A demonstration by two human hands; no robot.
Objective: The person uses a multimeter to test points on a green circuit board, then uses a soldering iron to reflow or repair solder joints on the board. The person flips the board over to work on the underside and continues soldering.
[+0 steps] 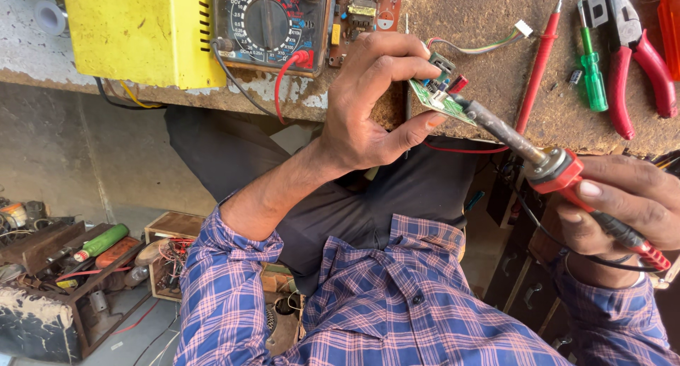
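Far left, at eight o'clock, a wooden crate (pixel 42 267) sits packed with a green-handled tool (pixel 99 243), wires and scrap. Up at eleven o'clock, a yellow multimeter (pixel 198 26) rests on the worn bench (pixel 496 19). Centre frame, the left hand (pixel 368 104) curls narrow, thumb and fingertips pinching a small green circuit board (pixel 439 97) just over the bench edge. At three o'clock, the right hand (pixel 623 203) wraps tight round a red soldering iron (pixel 567 171), its tip touching the board. At one o'clock lie a green screwdriver (pixel 593 76) and red pliers (pixel 637 61).
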